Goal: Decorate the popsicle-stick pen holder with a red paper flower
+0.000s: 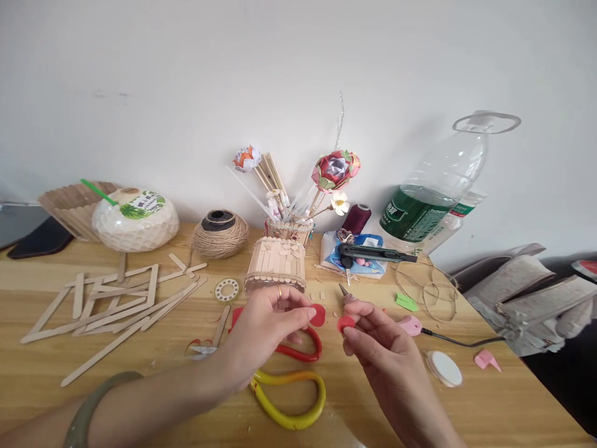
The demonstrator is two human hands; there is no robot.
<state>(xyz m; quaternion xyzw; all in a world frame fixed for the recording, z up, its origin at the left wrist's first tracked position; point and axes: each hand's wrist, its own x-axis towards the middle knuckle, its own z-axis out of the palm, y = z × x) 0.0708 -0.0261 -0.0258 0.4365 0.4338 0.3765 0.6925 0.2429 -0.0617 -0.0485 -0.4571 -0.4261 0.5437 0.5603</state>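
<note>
Near the middle of the table, my left hand (268, 330) pinches a red paper piece (318, 315) between thumb and fingers. My right hand (380, 348) holds a smaller red round piece (346, 323) at its fingertips. The two pieces are close together but apart. Under my left hand lie red-handled scissors (310, 348), partly hidden, and yellow-handled scissors (298, 420) lie nearer to me. Behind my left hand stands a small wooden-stick box (276, 264). The tip of a hot glue gun (347, 295) shows behind my right fingers, its pink handle to their right.
Craft sticks (112, 320) spread over the left side, with a twine spool (220, 235) and a white coconut (135, 221) behind. Paper flowers (336, 169) stand at the back. On the right are a large bottle (420, 205), a utility knife (373, 252), a white lid (444, 368) and a cable (461, 342).
</note>
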